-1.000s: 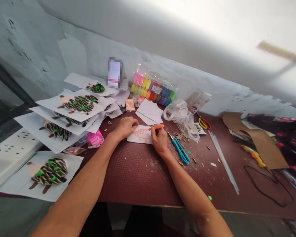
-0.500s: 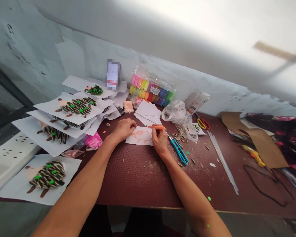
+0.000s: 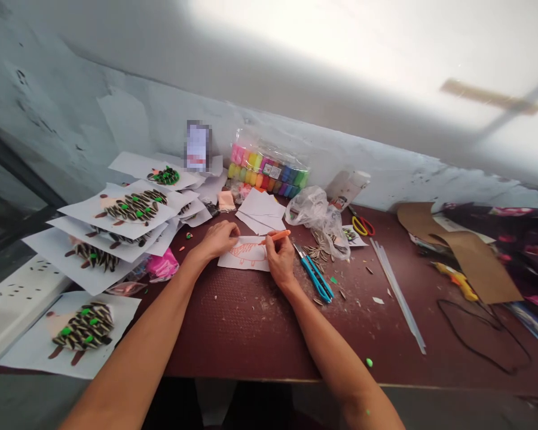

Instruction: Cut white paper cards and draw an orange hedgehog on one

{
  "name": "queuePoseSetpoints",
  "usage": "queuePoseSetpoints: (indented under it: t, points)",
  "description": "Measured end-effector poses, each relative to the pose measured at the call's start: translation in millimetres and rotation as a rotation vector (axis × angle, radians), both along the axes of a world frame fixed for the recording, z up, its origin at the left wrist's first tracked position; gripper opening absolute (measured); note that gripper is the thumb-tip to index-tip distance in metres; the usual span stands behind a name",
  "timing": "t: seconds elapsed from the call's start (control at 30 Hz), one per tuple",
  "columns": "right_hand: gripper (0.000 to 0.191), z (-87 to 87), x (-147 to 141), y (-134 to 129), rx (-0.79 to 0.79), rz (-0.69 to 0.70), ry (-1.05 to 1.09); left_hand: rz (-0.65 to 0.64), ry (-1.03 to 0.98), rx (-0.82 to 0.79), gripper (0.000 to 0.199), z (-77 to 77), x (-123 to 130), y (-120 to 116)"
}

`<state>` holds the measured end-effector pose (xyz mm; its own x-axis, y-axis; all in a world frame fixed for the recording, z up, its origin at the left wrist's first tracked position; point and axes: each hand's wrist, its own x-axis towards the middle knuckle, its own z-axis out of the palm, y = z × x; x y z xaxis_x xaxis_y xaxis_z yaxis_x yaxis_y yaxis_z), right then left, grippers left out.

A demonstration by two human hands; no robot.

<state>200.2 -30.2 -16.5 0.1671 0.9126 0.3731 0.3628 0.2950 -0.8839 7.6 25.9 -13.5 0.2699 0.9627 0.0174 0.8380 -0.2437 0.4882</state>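
A small white paper [image 3: 243,264] lies on the dark red table [image 3: 251,328], bearing an orange outline of an animal with short marks on its back. My left hand [image 3: 223,239] rests at the paper's upper left corner, its fingers closed together; whether anything is pinched there is hidden. On the right side, my right hand [image 3: 280,257] grips an orange marker [image 3: 281,235], whose tip points left at the top right of the drawing. Loose white papers [image 3: 260,209] lie just behind the drawing.
Hedgehog pictures made with seeds [image 3: 83,328] are stacked at left. Right of my right hand are blue-handled cutters [image 3: 316,278], seeds [image 3: 318,254] and a plastic bag [image 3: 314,206]. Farther right are scissors [image 3: 363,226], clear sticks [image 3: 399,298] and a yellow glue gun [image 3: 459,280].
The whole view has shifted slightly, moving the table's things left in the picture. The marker's tip has moved left across the paper, from its upper right corner to over the drawing.
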Motion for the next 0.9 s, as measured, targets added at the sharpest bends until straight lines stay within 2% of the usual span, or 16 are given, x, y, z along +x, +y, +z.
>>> queuePoseSetpoints:
  t: [0.17, 0.3, 0.43, 0.57, 0.9]
  points:
    - [0.026, -2.3, 0, 2, 0.025, -0.014, 0.036, -0.025, 0.001, 0.044, 0.015, 7.4, 3, 7]
    - [0.028, -4.9, 2, 4, 0.011, -0.031, 0.077, -0.070, -0.082, 0.005, 0.020, 9.2, 4, 14]
    - [0.028, -5.1, 1, 2, -0.003, -0.032, 0.039, -0.099, -0.166, -0.010, 0.024, 7.7, 6, 22]
    - [0.028, -1.3, 0, -1, 0.006, -0.027, -0.014, -0.140, -0.161, -0.027, 0.029, 8.6, 4, 23]
    - [0.026, 1.5, -1, -2, -0.043, 0.017, -0.023, -0.108, -0.171, -0.061, 0.029, 10.6, -4, 24]
